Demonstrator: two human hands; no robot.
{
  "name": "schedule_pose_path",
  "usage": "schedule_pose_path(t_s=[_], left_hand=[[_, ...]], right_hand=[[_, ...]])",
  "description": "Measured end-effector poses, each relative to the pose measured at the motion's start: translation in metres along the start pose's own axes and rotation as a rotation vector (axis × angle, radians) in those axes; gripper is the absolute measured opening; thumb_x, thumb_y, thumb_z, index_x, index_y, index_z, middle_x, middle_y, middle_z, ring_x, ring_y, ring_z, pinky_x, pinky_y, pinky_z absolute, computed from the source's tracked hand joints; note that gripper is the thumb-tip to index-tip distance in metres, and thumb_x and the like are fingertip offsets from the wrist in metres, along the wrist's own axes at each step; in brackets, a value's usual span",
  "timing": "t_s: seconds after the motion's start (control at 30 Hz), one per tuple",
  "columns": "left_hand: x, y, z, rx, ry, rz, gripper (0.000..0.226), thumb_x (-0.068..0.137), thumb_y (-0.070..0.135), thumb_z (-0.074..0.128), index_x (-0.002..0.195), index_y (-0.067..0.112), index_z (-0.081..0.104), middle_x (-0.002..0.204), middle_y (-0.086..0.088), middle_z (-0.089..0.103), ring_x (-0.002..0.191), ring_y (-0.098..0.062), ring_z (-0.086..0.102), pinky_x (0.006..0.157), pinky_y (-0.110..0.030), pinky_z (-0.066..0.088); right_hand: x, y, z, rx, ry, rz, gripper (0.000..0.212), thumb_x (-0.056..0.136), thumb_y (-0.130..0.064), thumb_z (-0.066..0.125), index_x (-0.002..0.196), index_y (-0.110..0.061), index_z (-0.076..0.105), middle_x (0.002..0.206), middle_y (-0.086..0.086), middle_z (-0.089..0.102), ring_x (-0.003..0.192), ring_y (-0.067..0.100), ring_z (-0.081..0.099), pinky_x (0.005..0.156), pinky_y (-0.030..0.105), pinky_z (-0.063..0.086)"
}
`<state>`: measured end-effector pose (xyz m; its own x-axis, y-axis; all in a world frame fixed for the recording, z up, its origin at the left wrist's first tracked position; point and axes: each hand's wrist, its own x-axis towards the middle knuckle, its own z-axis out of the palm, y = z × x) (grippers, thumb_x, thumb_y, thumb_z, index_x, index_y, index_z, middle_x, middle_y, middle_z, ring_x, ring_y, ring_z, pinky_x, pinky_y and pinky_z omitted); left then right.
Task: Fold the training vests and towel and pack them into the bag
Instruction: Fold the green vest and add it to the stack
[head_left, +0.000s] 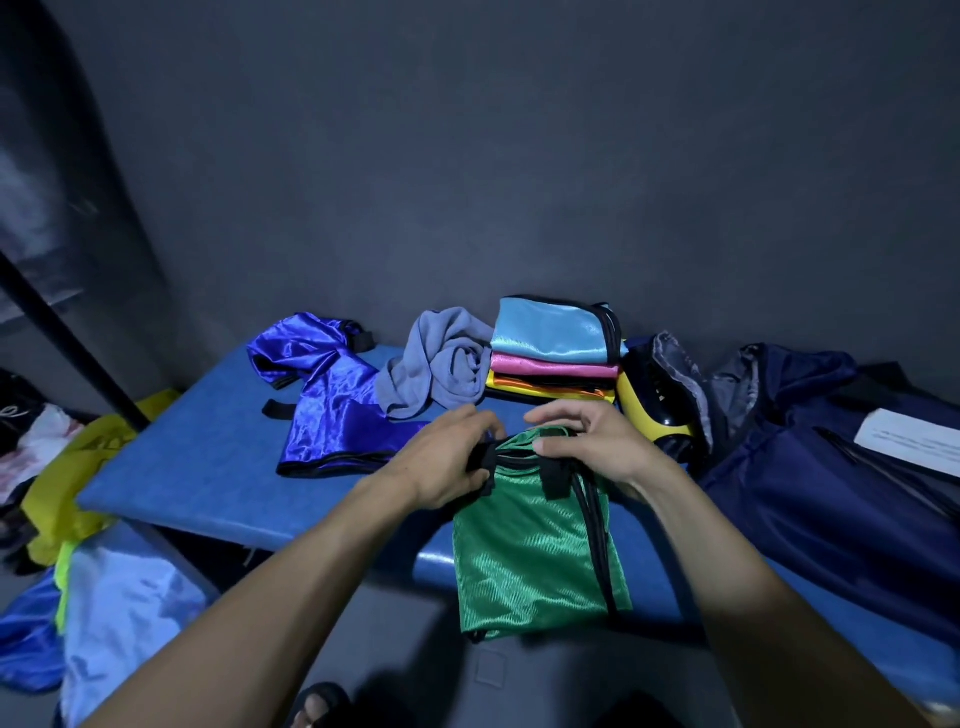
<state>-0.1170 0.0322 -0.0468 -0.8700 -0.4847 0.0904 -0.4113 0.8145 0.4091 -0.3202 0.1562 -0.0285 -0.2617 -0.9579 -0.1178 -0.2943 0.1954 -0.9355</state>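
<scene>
Your left hand (449, 457) and right hand (582, 441) both pinch green vest (530, 551) top edge, squaring fold. Finished stack (556, 348) parked behind, bag (831, 467) waiting right.

The left hand (445, 457) covers the top left corner of the green vest (524, 551), and its fingertips are hidden behind the black trim. The right hand (587, 441) hides the vest's upper right edge. The vest's lower end hangs past the tabletop (208, 483) edge into shadow. The grey towel (441, 364) overlaps part of the blue vest (332, 400). In the folded stack (556, 353), only edges of the lower vests show. The navy bag (831, 467) is cut off at the right edge; print on the white paper (914, 441) lying on it is too blurred to read. The yellow and black object (654, 410) sits half inside dark fabric, unidentifiable.
</scene>
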Motion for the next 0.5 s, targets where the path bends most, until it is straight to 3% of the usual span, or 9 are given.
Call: schedule_pose_path(t_s=[0.13, 0.2, 0.3, 0.37, 0.43, 0.5], left_hand=[[-0.004, 0.008, 0.001, -0.008, 0.016, 0.044, 0.05, 0.08, 0.014, 0.071, 0.117, 0.036, 0.045, 0.108, 0.005, 0.046, 0.102, -0.02, 0.048, 0.083, -0.044, 0.051], [-0.005, 0.013, 0.003, -0.008, 0.029, 0.06, 0.055, 0.08, 0.009, 0.068, 0.122, 0.035, 0.045, 0.111, 0.003, 0.047, 0.104, -0.021, 0.049, 0.084, -0.043, 0.05], [-0.005, 0.013, 0.006, -0.022, 0.021, 0.007, 0.067, 0.083, 0.01, 0.068, 0.142, 0.028, 0.042, 0.125, -0.002, 0.049, 0.117, -0.021, 0.048, 0.096, -0.036, 0.046], [-0.004, 0.009, 0.006, -0.053, 0.0, -0.048, 0.061, 0.086, 0.016, 0.069, 0.142, 0.024, 0.046, 0.128, -0.002, 0.049, 0.121, -0.022, 0.05, 0.1, -0.034, 0.044], [-0.003, 0.004, 0.004, -0.061, -0.021, -0.083, 0.055, 0.09, 0.022, 0.071, 0.14, 0.02, 0.05, 0.133, -0.003, 0.052, 0.123, -0.024, 0.053, 0.101, -0.03, 0.042], [-0.003, 0.001, 0.0, -0.047, -0.047, -0.101, 0.05, 0.092, 0.027, 0.072, 0.138, 0.016, 0.053, 0.134, -0.004, 0.058, 0.122, -0.024, 0.055, 0.099, -0.031, 0.043]], right_hand=[[-0.011, -0.003, -0.009, -0.188, -0.057, -0.004, 0.016, 0.079, -0.032, 0.088, 0.09, -0.026, 0.078, 0.107, -0.008, 0.076, 0.111, 0.01, 0.065, 0.099, 0.032, 0.043], [-0.017, -0.002, -0.012, -0.196, -0.077, 0.0, 0.02, 0.079, -0.038, 0.087, 0.09, -0.024, 0.078, 0.106, -0.006, 0.076, 0.108, 0.012, 0.066, 0.102, 0.034, 0.044], [-0.025, 0.001, -0.016, -0.177, -0.093, -0.018, 0.032, 0.081, -0.027, 0.087, 0.11, -0.025, 0.072, 0.112, -0.006, 0.071, 0.105, 0.002, 0.064, 0.097, 0.02, 0.045], [-0.029, 0.004, -0.017, -0.188, -0.075, -0.015, 0.048, 0.085, -0.023, 0.084, 0.127, -0.029, 0.061, 0.114, -0.005, 0.063, 0.102, -0.001, 0.061, 0.091, 0.013, 0.043], [-0.029, 0.008, -0.015, -0.238, -0.035, -0.005, 0.046, 0.088, -0.024, 0.081, 0.129, -0.029, 0.06, 0.106, -0.009, 0.056, 0.094, 0.0, 0.057, 0.092, 0.022, 0.041], [-0.028, 0.011, -0.013, -0.305, -0.009, 0.008, 0.038, 0.088, -0.025, 0.081, 0.121, -0.028, 0.064, 0.107, -0.013, 0.06, 0.101, 0.004, 0.059, 0.097, 0.032, 0.045]])
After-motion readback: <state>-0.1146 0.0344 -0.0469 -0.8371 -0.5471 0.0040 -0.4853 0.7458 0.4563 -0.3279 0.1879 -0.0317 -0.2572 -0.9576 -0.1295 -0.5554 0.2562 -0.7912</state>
